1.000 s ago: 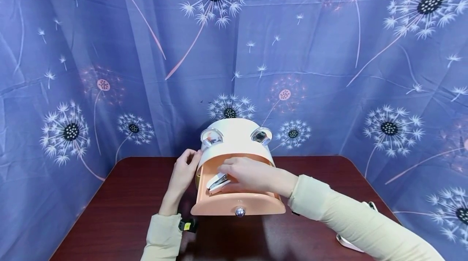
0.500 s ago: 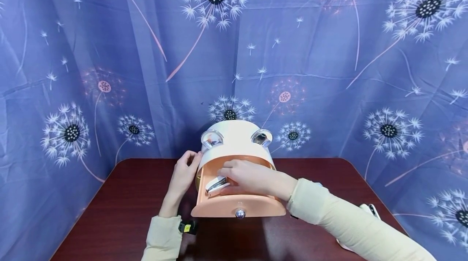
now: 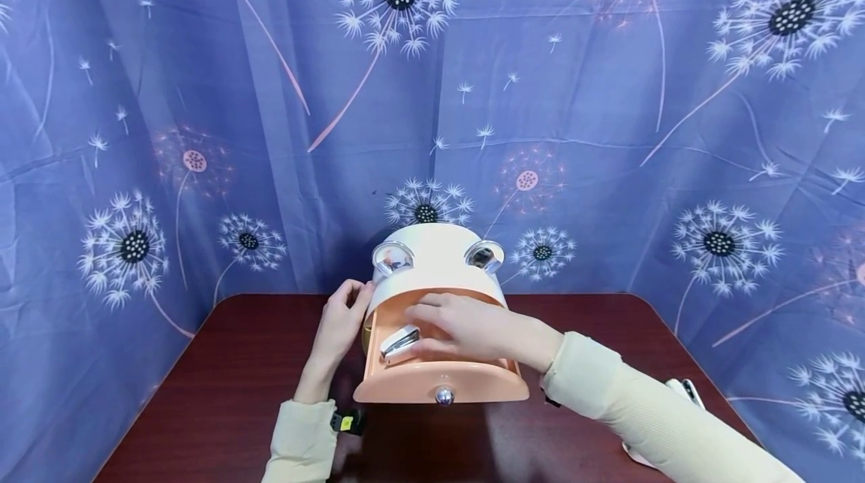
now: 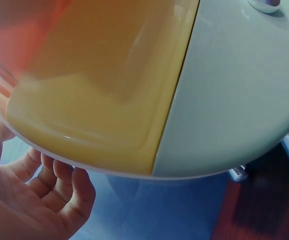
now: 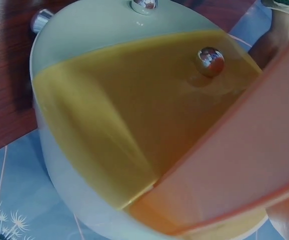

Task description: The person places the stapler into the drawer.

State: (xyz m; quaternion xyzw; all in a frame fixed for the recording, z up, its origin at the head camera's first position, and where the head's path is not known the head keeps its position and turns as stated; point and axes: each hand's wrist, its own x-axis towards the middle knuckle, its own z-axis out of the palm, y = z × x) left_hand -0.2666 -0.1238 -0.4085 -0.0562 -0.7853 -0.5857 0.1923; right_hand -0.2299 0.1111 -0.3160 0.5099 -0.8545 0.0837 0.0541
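Note:
A white rounded drawer cabinet point(image 3: 435, 254) stands on the table, its peach top drawer point(image 3: 399, 384) pulled out. Inside at the drawer's left lies a small white stapler point(image 3: 400, 344) with a metal strip. My right hand point(image 3: 459, 325) reaches into the drawer from the right, fingers spread, thumb beside the stapler's right end. My left hand point(image 3: 341, 321) is at the cabinet's left side. In the left wrist view, that hand's bent fingers point(image 4: 67, 185) rest along the white rim. The right wrist view shows the drawer's underside but hides the right fingers.
Below the peach drawer are a yellow drawer point(image 5: 104, 110) and a pale green one point(image 4: 234, 90), both closed. Two round silver-rimmed pieces point(image 3: 393, 256) stick up on the cabinet's front. A white object point(image 3: 685, 391) lies at the table's right, partly behind the sleeve. A patterned blue curtain point(image 3: 581, 92) hangs behind.
My right hand has loosened and shifted slightly right, away from the stapler. The stapler has settled at the drawer's left. My left hand has stayed at the cabinet's side.

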